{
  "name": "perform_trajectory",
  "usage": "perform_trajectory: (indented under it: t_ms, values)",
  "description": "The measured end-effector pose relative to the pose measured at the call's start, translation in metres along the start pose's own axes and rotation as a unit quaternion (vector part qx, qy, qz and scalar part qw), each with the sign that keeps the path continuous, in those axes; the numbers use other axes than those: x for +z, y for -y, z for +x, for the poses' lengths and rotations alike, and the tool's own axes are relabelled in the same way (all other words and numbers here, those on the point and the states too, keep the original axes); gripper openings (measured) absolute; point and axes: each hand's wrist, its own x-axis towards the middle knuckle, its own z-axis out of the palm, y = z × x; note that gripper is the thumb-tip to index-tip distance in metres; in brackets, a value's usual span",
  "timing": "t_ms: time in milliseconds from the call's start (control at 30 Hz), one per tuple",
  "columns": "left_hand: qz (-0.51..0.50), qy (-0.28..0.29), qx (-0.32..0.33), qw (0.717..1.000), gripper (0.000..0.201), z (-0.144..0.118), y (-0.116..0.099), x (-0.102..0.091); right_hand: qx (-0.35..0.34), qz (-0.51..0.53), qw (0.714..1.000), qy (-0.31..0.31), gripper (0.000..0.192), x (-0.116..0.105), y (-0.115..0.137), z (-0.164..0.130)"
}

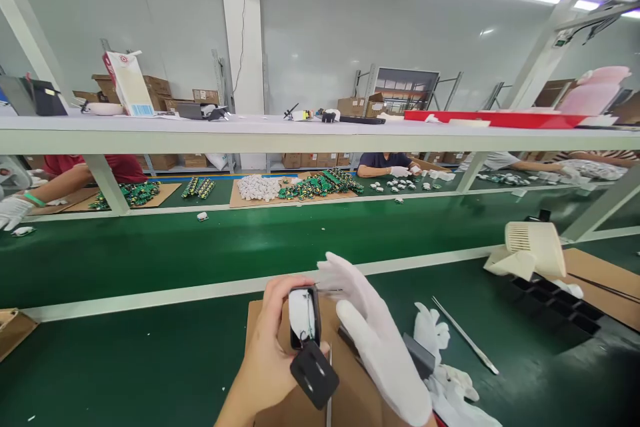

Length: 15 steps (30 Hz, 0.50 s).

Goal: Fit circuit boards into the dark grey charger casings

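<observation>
My bare left hand [267,350] is wrapped round a small black case [306,320], open at the top, with a white block [301,313] inside. A flat black end cap [315,375] with a slot hangs at the case's lower end, and a thin dark wire shows just above it. My right hand [375,340], in a white glove, is beside the case with its fingers stretched out and the thumb apart. A thin metallic edge shows by its fingers; I cannot make out what it belongs to. Below is a cardboard sheet [257,327], with dark grey cases [419,355] partly behind the right hand.
White gloves [440,373] and a metal-coloured stick [465,335] lie at right, near a cream fan [533,250] and a black divided tray [555,307]. Beyond the green belt [280,240] are heaped circuit boards [323,185] and co-workers' hands [400,171]. A shelf [280,140] spans above.
</observation>
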Motion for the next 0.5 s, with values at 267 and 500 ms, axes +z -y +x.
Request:
perform_trajectory:
  t_ms: [267, 500]
  values:
    - [0.130, -0.016, 0.020, 0.991, 0.069, -0.003, 0.008, 0.002, 0.098, 0.152, 0.978, 0.107, 0.065, 0.013, -0.011, 0.015]
    - [0.220, -0.009, 0.061, 0.974, 0.072, 0.001, 0.012, -0.003, 0.094, 0.280, 0.949, 0.110, 0.064, 0.011, -0.009, 0.025]
